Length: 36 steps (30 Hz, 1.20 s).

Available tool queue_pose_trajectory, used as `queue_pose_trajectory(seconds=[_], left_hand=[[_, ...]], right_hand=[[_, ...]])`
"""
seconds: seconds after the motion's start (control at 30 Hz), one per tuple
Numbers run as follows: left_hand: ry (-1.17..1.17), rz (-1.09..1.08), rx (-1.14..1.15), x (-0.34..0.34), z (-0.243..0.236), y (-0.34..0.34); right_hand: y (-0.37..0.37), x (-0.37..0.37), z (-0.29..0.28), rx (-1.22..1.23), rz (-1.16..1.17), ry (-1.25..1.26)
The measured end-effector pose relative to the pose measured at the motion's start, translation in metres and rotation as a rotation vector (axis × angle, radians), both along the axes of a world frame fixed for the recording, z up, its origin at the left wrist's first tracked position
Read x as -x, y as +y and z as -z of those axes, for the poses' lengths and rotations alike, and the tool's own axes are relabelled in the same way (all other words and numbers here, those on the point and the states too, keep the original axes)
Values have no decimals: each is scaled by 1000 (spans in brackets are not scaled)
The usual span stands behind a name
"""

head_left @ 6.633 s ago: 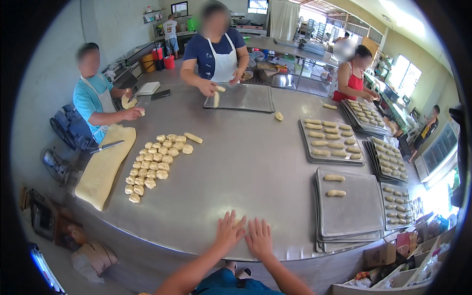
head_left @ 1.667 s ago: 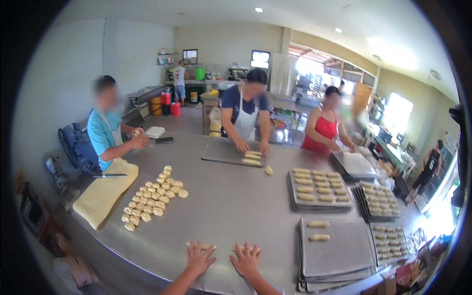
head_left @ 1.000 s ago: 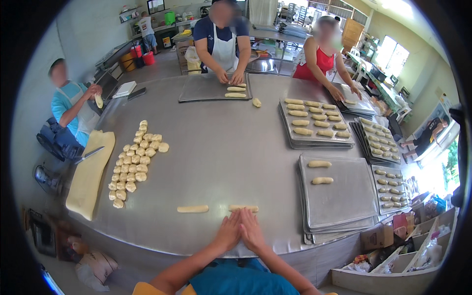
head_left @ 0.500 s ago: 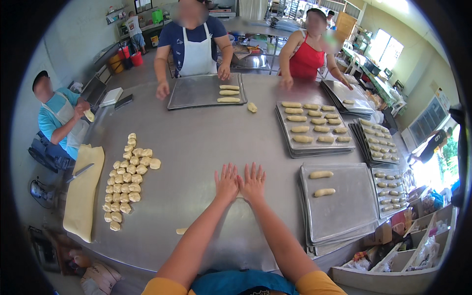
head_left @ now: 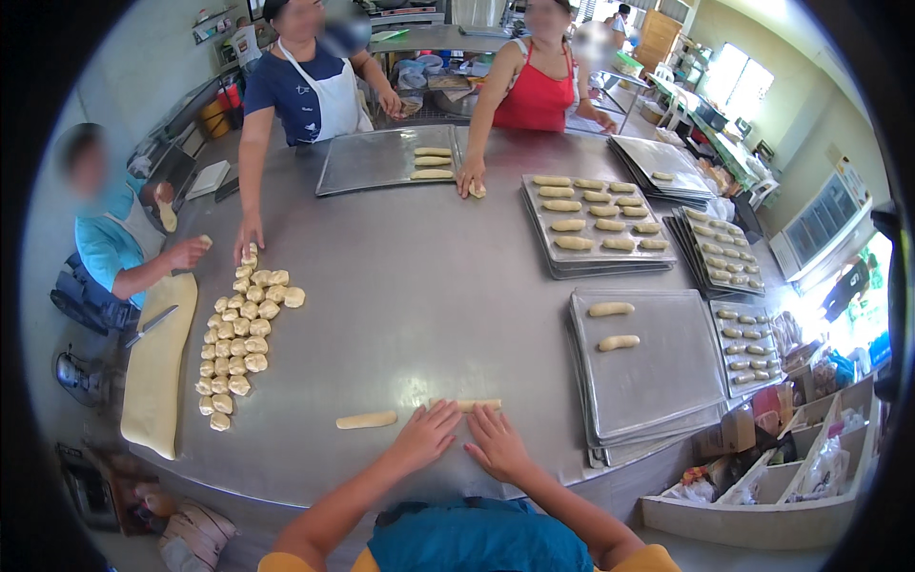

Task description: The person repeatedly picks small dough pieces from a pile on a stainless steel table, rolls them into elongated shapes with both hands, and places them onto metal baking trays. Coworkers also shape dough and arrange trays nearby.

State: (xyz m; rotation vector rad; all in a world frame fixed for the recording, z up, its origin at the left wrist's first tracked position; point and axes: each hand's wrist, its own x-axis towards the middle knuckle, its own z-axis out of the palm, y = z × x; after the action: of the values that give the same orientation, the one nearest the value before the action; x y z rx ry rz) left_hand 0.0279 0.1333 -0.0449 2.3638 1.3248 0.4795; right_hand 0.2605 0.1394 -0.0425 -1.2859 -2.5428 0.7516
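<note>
My left hand (head_left: 426,434) and my right hand (head_left: 497,441) lie side by side near the front edge of the steel table (head_left: 391,267), fingers out flat, their tips at a pale dough roll (head_left: 466,406) that they partly cover. Another dough roll (head_left: 366,419) rests just left of them. Farther left sit several rows of dough pieces (head_left: 235,348). At my right is a stack of trays (head_left: 648,381) with two rolls (head_left: 611,309) on the top one.
Co-workers in blue (head_left: 315,100), red (head_left: 534,86) and turquoise (head_left: 114,248) stand around the table, two reaching onto it. A dough sheet (head_left: 152,372) with a knife (head_left: 152,324) lies left. More trays of rolls (head_left: 596,238) stand right. Shelving (head_left: 762,491) is below right.
My hands have drawn back toward me from farther up the table. The blue-clad co-worker now reaches down to the dough pieces, and the red-clad one to a lone piece beside the far tray.
</note>
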Motion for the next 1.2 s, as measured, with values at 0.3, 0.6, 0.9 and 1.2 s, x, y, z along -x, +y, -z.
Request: queue_pose_trajectory(seconds=[0.3,0.6,0.9,1.2], left_hand=[[-255,-370,-145,-5,1,10],[-246,-216,60,-58,-102,45],[-688,-181,137,-236,-168,89],[-612,-394,367,-309,-58,121]], right_hand=[[-39,-44,-38,316,362,338],[-31,-80,-65,492,575,715],[53,-193,-87,846,720,1324],[134,-330,-74,78,446,32]])
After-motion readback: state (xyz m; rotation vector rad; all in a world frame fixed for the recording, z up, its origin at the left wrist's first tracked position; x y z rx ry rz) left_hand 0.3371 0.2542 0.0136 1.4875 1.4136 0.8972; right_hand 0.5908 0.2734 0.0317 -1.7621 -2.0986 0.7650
